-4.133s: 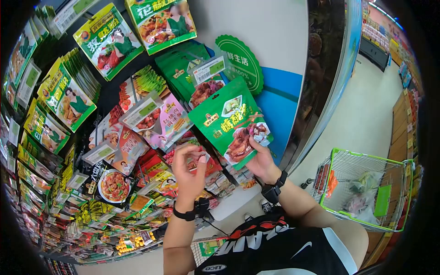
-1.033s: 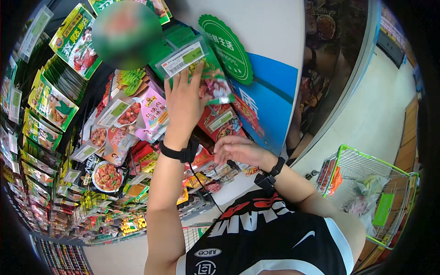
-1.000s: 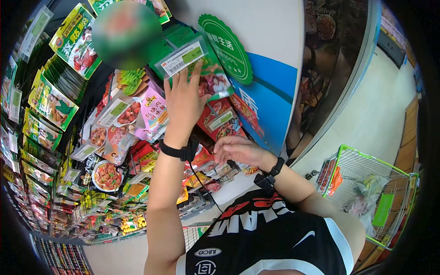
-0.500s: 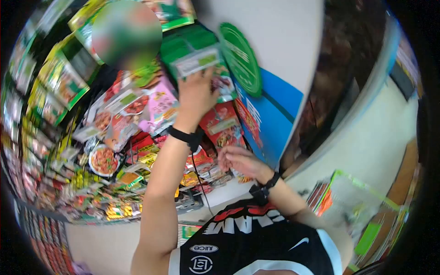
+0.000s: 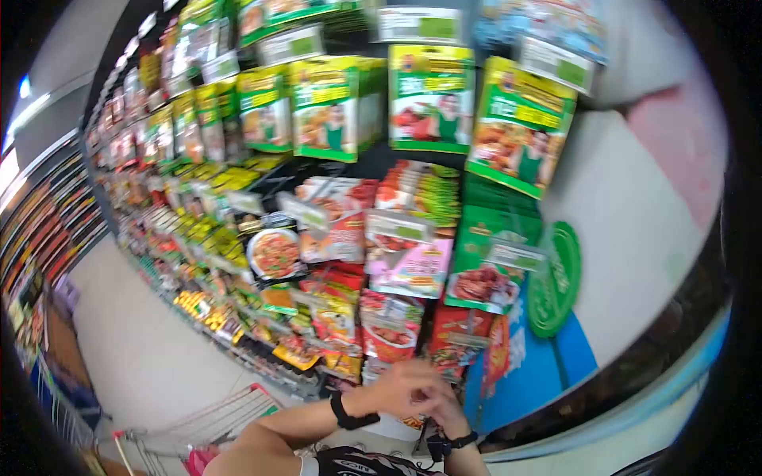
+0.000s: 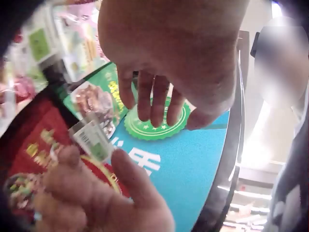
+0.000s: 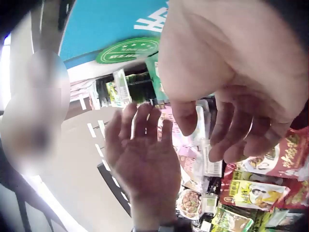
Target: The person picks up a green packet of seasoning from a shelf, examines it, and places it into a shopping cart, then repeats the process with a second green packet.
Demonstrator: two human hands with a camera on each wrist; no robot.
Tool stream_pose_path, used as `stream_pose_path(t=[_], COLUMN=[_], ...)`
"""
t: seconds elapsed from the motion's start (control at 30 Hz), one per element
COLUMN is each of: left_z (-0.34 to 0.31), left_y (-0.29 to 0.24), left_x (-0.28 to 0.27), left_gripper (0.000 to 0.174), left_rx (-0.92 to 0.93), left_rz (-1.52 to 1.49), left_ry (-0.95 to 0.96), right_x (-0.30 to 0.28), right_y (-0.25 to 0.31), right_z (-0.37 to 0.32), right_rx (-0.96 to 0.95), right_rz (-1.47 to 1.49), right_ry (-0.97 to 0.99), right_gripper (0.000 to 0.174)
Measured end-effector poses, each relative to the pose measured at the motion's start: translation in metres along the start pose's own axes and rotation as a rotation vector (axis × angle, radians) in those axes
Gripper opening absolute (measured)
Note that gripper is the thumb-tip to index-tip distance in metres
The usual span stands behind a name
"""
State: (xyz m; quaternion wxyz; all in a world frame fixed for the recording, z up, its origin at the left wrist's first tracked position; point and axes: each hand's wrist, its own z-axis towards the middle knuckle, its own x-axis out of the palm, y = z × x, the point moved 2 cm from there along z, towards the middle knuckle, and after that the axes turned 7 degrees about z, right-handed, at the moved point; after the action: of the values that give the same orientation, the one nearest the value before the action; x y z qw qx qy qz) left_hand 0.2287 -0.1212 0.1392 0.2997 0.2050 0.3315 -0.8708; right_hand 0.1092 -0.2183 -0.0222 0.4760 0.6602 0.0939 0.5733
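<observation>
In the head view my left hand (image 5: 398, 387) and right hand (image 5: 446, 406) are close together, low in front of the rack, and overlap there. Neither holds anything. Seen from the left wrist, the left hand (image 6: 176, 53) has its fingers extended downward, with the right hand (image 6: 99, 198) loosely curled at lower left. The right wrist view shows the left hand's palm (image 7: 145, 162) and the right hand (image 7: 231, 67) with loosely bent fingers. Beyond the hands hangs a green seasoning packet (image 5: 480, 274) with a meat picture, partly behind a price tag (image 5: 514, 255).
Rows of yellow-green packets (image 5: 327, 107) hang higher up. A pink packet (image 5: 411, 266) and red packets (image 5: 389, 325) hang nearby. A round green sign (image 5: 556, 278) stands out over a blue panel (image 5: 567, 341) at right. A shopping cart (image 5: 206, 420) is at lower left.
Earlier my right hand held a green seasoning packet; later my left hand touched a green packet on the rack. Now the left hand has drawn back beside the right, and the head view has swung.
</observation>
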Motion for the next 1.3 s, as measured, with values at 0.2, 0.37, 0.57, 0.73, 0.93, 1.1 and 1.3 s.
stream_pose_path(t=[0.2, 0.37, 0.57, 0.73, 0.93, 1.1, 1.3], left_z=[-0.168, -0.33, -0.487, -0.657, -0.799, -0.915, -0.878], left_y=[-0.003, 0.01, 0.016, 0.071, 0.112, 0.175, 0.182], left_x=[0.008, 0.002, -0.044, -0.041, -0.013, 0.103, 0.126], left_gripper=[0.023, 0.013, 0.008, 0.016, 0.02, 0.024, 0.039], left_rx=[-0.533, -0.864, -1.3, -1.648, -2.175, -1.921, -1.933], left_rz=[-0.147, -0.172, -0.081, -0.343, -0.449, -0.074, -0.291], left_ry=[0.081, -0.05, -0.349, -0.696, -0.668, -0.113, -0.52], right_x=[-0.018, -0.037, -0.124, -0.182, -0.083, 0.022, 0.022], right_y=[-0.039, -0.089, -0.194, -0.218, -0.151, -0.129, -0.147], right_z=[-0.008, -0.038, -0.162, -0.384, -0.443, -0.385, -0.384], right_rx=[0.248, 0.378, 0.634, 1.269, 1.233, 1.044, 1.275], right_rz=[-0.65, -0.742, -1.053, -0.56, -0.57, -0.691, -0.794], right_ry=[0.063, 0.161, -0.019, -0.728, -0.708, -0.977, -0.737], right_gripper=[0.015, 0.01, 0.011, 0.018, 0.021, 0.02, 0.024])
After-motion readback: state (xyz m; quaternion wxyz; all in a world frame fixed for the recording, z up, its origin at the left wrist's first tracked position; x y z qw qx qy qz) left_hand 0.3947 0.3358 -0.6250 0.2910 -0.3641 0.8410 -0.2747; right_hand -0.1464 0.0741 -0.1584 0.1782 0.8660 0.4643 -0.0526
